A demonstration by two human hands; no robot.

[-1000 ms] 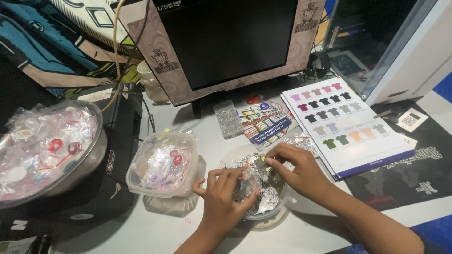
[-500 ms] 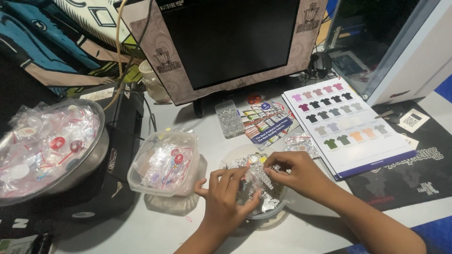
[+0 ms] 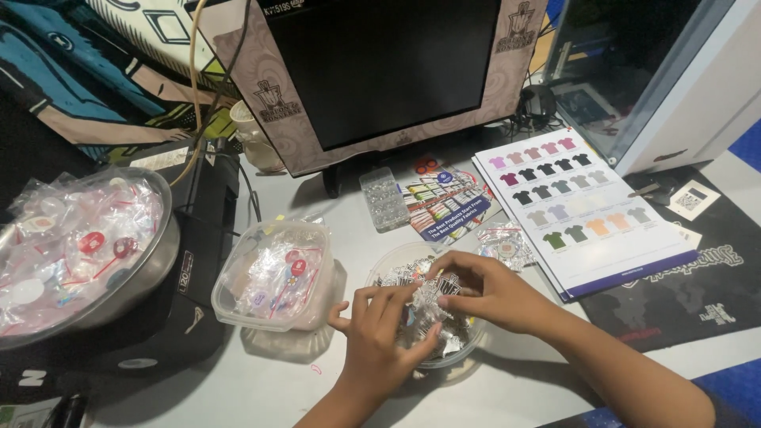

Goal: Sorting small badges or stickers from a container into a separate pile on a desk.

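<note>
Crowded grey desk [image 3: 261, 388], both hands, left [image 3: 379, 342], right [image 3: 485, 289], pinching small packets [image 3: 432, 295] over round bowl [image 3: 388, 269], tub [image 3: 273, 273] just beside.

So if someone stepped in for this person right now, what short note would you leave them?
Left hand: fingers in the round clear bowl, on the crinkly packets.
Right hand: pinching a small packet over the same bowl.
Nearby: square tub and big metal bowl, both holding bagged round pieces; one loose packet by the shirt colour chart.
Done: tub and big bowl hold bagged pieces.
Left: the round bowl's packets.
</note>
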